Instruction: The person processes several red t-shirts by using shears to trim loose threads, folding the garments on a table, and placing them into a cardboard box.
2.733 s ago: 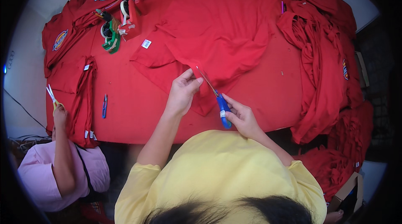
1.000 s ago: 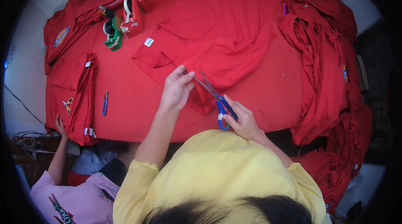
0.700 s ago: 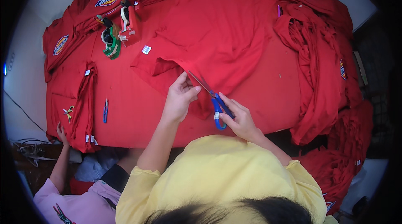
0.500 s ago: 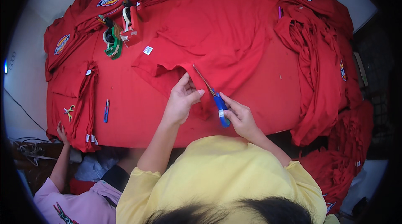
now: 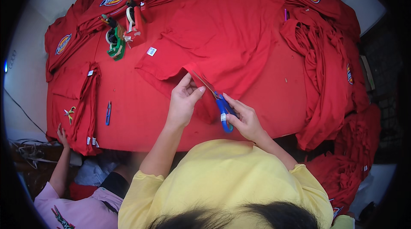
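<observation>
A red T-shirt [image 5: 222, 28] lies spread in front of me, a small white label sticker [image 5: 151, 51] on it. My left hand [image 5: 184, 103] pinches the raised edge of the shirt between thumb and fingers, the cloth gaping beside the fingertips. In my right hand [image 5: 245, 120] is a pair of scissors [image 5: 224, 111] with blue handles, one of them wrapped in a white tag. Its blades point up and left, reaching the cloth edge close to my left fingertips. Whether the blades are parted is hard to make out.
Two tape dispensers, one green [image 5: 115, 45] and one red [image 5: 135, 26], stand at the far left. Blue thread snips [image 5: 108, 113] and yellow-handled snips [image 5: 69, 114] lie nearer. Folded red shirts [image 5: 321, 70] ring the red-covered table [image 5: 128, 130]. Another person's hand [image 5: 62, 135] touches the left pile.
The scissors have shifted slightly left and turned in my right hand, so the handle loops show wider. My left hand has moved a little, still at the shirt's edge.
</observation>
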`<state>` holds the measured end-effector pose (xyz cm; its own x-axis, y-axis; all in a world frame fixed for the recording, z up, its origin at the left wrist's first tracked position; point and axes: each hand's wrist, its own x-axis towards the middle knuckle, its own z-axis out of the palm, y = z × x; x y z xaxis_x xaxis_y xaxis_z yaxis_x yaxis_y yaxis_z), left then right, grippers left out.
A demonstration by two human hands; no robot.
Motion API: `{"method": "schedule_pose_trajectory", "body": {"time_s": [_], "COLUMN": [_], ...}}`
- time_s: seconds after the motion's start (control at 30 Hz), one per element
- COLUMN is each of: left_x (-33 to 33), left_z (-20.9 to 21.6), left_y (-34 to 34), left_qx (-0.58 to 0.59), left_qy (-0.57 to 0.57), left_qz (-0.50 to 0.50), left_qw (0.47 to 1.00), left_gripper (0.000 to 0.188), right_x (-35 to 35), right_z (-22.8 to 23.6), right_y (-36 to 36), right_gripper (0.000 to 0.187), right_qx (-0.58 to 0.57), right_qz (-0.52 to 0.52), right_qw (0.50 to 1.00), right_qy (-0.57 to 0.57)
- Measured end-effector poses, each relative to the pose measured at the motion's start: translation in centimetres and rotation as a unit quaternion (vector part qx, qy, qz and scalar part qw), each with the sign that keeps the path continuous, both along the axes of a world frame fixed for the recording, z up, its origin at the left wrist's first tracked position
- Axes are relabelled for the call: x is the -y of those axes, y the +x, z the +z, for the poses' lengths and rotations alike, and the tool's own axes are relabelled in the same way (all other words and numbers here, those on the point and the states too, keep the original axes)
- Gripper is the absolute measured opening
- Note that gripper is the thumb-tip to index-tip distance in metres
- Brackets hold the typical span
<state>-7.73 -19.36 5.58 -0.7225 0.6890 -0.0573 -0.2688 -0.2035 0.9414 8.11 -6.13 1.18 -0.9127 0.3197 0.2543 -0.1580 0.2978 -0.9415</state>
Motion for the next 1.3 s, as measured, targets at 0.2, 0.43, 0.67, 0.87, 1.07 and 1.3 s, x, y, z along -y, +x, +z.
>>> {"method": "schedule_pose_trajectory", "body": {"time_s": [0.2, 0.43, 0.67, 0.87, 1.07, 1.3], "left_x": [0.0, -0.1, 0.1, 0.4, 0.4, 1.2], "left_z": [-0.4, -0.8, 0.2, -0.9, -0.1, -2.7], "left_y": [0.2, -0.9, 0.3, -1.1, 0.2, -1.4], "left_qx": [0.027, 0.048, 0.006, 0.055, 0.003, 0.049], "left_qy": [0.040, 0.061, 0.024, 0.061, 0.025, 0.029], "left_qz": [0.013, 0.035, 0.024, 0.058, 0.045, 0.099], "left_qw": [0.999, 0.996, 0.999, 0.995, 0.999, 0.993], "left_gripper": [0.044, 0.033, 0.032, 0.025, 0.042, 0.042], "right_x": [-0.3, 0.3, -0.4, -0.7, -0.7, -0.9], "right_z": [0.8, 0.3, 1.3, 0.7, 1.0, 0.6], "right_y": [0.7, 0.9, 0.3, 0.6, -0.3, -0.1], "right_gripper": [0.047, 0.048, 0.050, 0.053, 0.052, 0.050], "right_qx": [0.113, 0.058, 0.118, 0.115, 0.085, 0.181], "right_qz": [0.053, 0.019, 0.037, 0.036, 0.051, 0.079], "right_qw": [0.963, 0.993, 0.980, 0.993, 0.995, 0.968], "right_qy": [-0.238, -0.098, -0.159, -0.016, -0.011, -0.153]}}
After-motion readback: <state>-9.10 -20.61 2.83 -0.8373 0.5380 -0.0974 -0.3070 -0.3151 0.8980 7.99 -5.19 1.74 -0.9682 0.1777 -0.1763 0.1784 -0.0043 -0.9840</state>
